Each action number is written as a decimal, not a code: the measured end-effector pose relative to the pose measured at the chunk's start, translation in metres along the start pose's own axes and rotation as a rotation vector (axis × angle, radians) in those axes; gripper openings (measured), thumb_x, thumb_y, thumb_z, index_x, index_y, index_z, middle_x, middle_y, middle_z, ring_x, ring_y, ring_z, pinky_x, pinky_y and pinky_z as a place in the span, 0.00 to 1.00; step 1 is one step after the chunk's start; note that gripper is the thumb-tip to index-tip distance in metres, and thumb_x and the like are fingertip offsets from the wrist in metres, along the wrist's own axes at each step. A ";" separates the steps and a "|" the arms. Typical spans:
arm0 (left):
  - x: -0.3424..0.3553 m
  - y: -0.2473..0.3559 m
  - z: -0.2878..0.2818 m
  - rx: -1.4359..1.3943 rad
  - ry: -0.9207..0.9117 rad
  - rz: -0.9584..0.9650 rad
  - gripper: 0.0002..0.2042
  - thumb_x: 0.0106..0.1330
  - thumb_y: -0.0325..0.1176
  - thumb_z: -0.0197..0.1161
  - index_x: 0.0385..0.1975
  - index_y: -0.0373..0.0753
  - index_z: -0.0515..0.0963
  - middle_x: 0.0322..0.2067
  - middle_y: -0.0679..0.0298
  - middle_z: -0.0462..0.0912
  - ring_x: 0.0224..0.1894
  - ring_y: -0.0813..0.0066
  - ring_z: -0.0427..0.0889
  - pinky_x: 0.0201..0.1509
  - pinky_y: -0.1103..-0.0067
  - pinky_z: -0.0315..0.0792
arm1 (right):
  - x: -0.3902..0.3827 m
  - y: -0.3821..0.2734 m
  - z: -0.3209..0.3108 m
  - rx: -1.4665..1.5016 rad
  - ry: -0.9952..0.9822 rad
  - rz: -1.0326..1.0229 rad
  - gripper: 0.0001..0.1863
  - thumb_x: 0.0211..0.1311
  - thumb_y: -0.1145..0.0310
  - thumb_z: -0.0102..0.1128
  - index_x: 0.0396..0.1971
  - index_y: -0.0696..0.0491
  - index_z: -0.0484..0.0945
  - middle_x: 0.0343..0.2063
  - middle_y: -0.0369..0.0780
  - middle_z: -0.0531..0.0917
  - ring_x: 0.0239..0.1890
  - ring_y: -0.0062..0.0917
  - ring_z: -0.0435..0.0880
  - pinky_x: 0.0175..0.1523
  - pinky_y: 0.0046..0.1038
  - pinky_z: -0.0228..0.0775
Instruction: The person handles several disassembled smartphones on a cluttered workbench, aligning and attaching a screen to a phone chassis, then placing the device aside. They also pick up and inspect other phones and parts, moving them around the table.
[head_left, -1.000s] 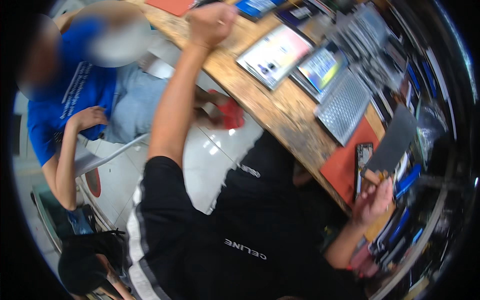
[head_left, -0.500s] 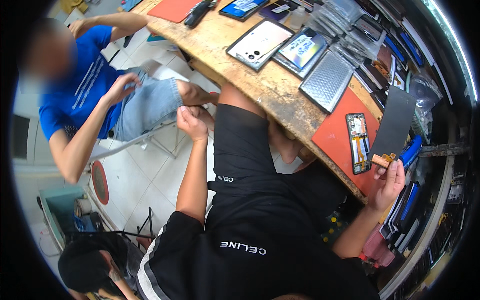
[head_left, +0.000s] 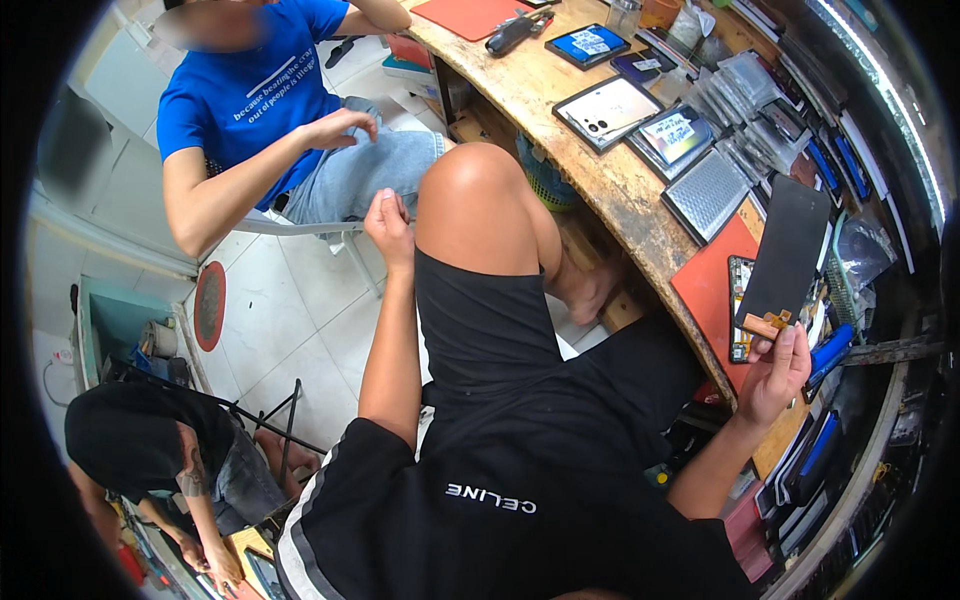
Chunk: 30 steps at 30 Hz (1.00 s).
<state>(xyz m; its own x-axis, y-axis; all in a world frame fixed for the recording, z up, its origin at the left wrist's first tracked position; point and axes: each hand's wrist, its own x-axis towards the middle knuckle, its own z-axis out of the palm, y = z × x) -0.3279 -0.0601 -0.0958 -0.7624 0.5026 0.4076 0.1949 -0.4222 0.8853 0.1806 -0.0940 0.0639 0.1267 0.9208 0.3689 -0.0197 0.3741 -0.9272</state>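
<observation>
My right hand (head_left: 775, 375) pinches the lower end of a thin dark phone screen panel (head_left: 787, 245), next to its copper-coloured flex cable (head_left: 765, 324). The panel is held up over the right end of the bench. Behind it lies an opened phone (head_left: 739, 345) with its inner parts bare, partly hidden by the panel. My left hand (head_left: 391, 228) is beside my raised knee, away from the bench. Its fingers are curled together, and anything inside them is hidden.
On the wooden bench (head_left: 610, 185) are an orange mat (head_left: 705, 270), a white-backed phone (head_left: 608, 110), a silvery textured panel (head_left: 708, 193) and bagged parts (head_left: 752, 82). A person in blue (head_left: 250, 110) sits at left; another person in black (head_left: 140, 435) bends over at lower left.
The view has shifted, and my bare knee now shows higher beside the bench. The held panel now overlaps the opened phone, which was in full sight before. Both hands keep their grip shape.
</observation>
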 end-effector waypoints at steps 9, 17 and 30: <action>0.049 0.013 0.052 0.423 -0.123 0.439 0.19 0.76 0.34 0.60 0.19 0.39 0.68 0.15 0.60 0.70 0.16 0.65 0.69 0.23 0.69 0.62 | -0.015 -0.007 -0.007 -0.021 0.065 -0.015 0.12 0.84 0.66 0.53 0.46 0.59 0.79 0.29 0.33 0.80 0.28 0.12 0.74 0.31 0.16 0.68; 0.072 0.055 0.244 0.520 -0.362 1.058 0.15 0.67 0.37 0.69 0.19 0.45 0.74 0.16 0.62 0.80 0.18 0.61 0.82 0.22 0.66 0.74 | -0.024 -0.019 -0.016 -0.057 0.135 -0.051 0.10 0.84 0.65 0.54 0.46 0.58 0.78 0.32 0.34 0.82 0.29 0.12 0.76 0.30 0.17 0.68; 0.064 0.056 0.248 0.501 -0.386 1.030 0.15 0.68 0.35 0.68 0.18 0.44 0.74 0.16 0.63 0.79 0.18 0.62 0.82 0.22 0.68 0.75 | -0.046 -0.024 -0.030 -0.079 0.124 -0.029 0.11 0.84 0.65 0.55 0.45 0.57 0.79 0.33 0.33 0.81 0.29 0.10 0.75 0.30 0.16 0.68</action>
<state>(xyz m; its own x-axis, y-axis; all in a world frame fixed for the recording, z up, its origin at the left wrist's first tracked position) -0.2126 0.1359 0.0353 0.1088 0.3311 0.9373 0.8854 -0.4609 0.0600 0.2048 -0.1489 0.0668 0.2481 0.8872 0.3889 0.0632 0.3858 -0.9204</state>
